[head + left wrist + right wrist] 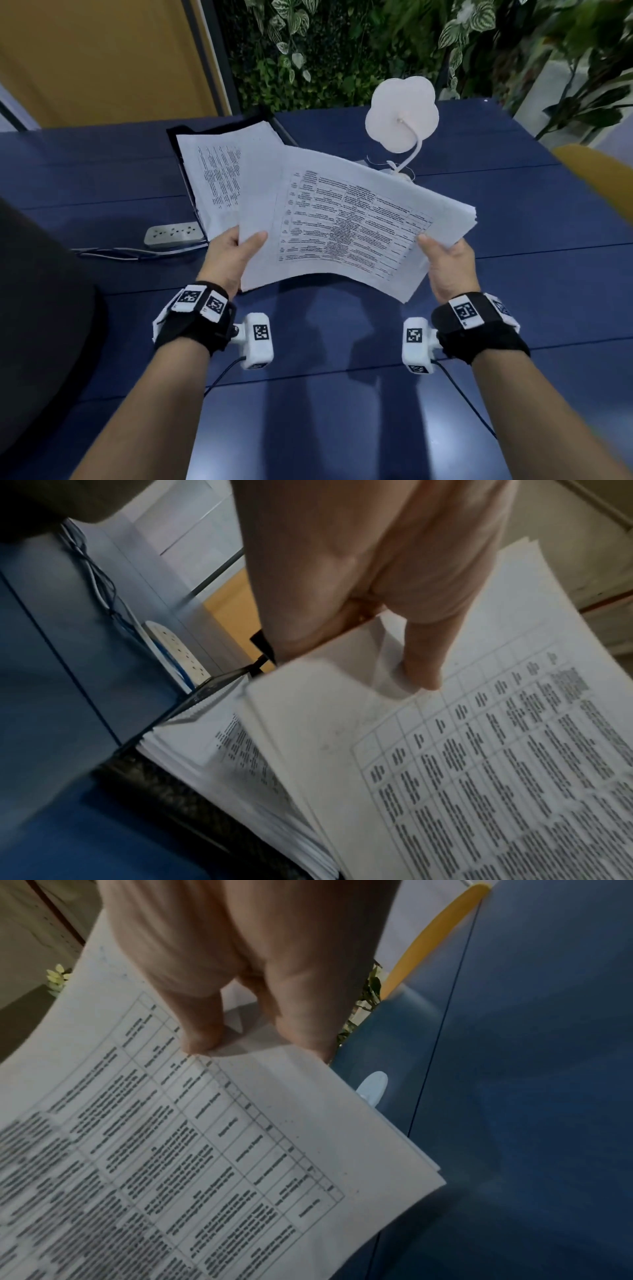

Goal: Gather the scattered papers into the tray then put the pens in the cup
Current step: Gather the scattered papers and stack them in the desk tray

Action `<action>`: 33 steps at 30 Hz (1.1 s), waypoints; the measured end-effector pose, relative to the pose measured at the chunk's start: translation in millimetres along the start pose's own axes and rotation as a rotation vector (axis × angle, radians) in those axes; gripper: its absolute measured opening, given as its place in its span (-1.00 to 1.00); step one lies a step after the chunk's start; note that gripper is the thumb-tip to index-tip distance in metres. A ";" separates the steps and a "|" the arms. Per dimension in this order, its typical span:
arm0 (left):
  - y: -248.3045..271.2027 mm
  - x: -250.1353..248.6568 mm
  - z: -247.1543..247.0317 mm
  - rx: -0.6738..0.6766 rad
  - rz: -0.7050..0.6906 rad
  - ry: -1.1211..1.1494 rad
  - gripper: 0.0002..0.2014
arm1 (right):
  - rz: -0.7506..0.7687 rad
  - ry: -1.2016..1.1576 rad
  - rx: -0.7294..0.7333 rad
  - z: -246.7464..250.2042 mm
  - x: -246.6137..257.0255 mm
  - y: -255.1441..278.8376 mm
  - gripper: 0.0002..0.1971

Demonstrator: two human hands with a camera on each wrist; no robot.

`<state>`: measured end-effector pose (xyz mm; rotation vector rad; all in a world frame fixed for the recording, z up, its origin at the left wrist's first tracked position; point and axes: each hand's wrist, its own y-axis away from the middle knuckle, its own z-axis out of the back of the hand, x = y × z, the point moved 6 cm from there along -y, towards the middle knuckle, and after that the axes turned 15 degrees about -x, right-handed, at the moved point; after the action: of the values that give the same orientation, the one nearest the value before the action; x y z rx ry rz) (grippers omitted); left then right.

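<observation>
Papers (342, 226), a stack of them, held up above the blue desk (513, 222)! Far left, the black tray (178, 137) already holds printed sheets (212, 164), a power strip (171, 233) just beside it. Left hand (227, 257) pinches the stack's left edge, thumb on top; right hand (448, 263) pinches the right edge. White flower-shaped lamp (400, 113) stands beyond.

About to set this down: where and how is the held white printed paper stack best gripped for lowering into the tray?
Keep both short edges: left hand at the near-left corner, right hand on the right edge, thumbs on top. The white printed paper stack sags in the middle, so two-sided support probably keeps it together over the black tray.
</observation>
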<state>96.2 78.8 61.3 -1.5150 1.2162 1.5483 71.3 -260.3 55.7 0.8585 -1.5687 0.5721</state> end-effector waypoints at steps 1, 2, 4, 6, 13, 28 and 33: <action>-1.1 -0.3 0.8 -0.013 -0.038 -0.038 -0.86 | 0.013 -0.006 0.005 0.0 0.7 -1.5 -0.77; -1.4 -0.4 0.9 -0.019 -0.064 -0.060 -0.84 | 0.010 -0.024 0.006 0.6 0.5 -3.3 -0.78; 0.3 2.2 -0.2 -0.009 -0.087 -0.092 -0.79 | -0.017 -0.048 0.010 2.4 -2.1 -4.3 -0.79; 2.5 11.6 0.0 -0.007 -0.074 -0.113 -0.77 | -0.028 -0.018 0.013 4.4 -7.6 -3.8 -0.76; 10.1 13.1 -0.4 -0.037 -0.099 -0.105 -0.83 | 0.053 0.134 0.007 0.0 -0.1 -1.3 -0.79; 19.2 -29.1 -23.2 0.136 -0.261 -0.270 -0.94 | 0.730 1.359 0.367 -74.7 50.3 41.5 -0.83; 19.2 -44.2 -14.2 -0.092 -0.373 -0.246 -0.35 | 0.464 0.986 0.389 -52.3 51.0 26.7 -0.87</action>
<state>89.5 65.6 109.3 -1.4582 0.6870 1.4968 80.9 -214.6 117.8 0.3476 -0.7276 1.4128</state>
